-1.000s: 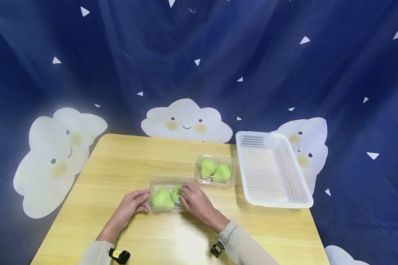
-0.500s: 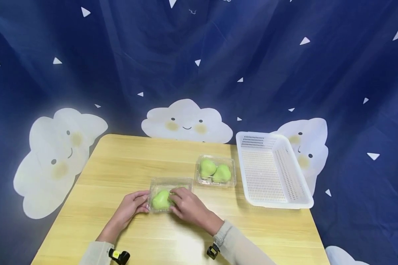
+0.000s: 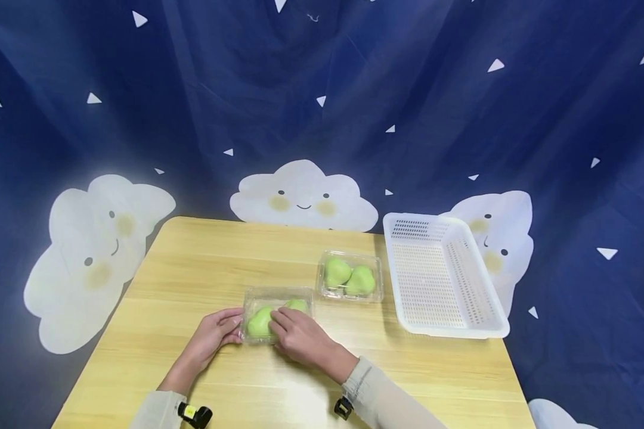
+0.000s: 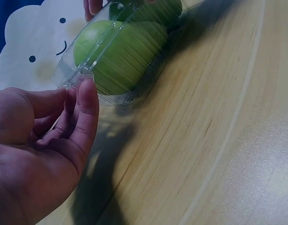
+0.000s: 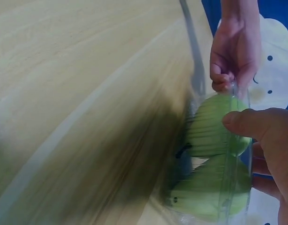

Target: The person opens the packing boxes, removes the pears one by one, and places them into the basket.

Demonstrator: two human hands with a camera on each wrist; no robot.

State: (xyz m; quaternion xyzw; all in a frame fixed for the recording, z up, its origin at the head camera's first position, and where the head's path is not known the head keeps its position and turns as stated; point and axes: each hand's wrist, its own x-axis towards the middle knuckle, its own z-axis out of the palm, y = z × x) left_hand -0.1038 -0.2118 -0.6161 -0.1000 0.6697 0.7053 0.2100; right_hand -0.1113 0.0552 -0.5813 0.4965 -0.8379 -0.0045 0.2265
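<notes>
A clear plastic clamshell fruit box with two green pears lies on the table between the hands. My left hand holds its left end, pinching the plastic edge between thumb and fingers, as the left wrist view shows. My right hand is bent over the front of the box. Its thumb lies on the front seam, while the other fingers curl at the lid side. In the head view this hand covers part of the right pear.
A second clear box with two green pears stands behind and to the right. Beyond it, a white perforated plastic basket sits at the table's right side. A blue curtain with clouds hangs behind the wooden table.
My right hand has slid left along the front of the box, from its right end to near its middle. The left hand keeps its hold; the box stays in place.
</notes>
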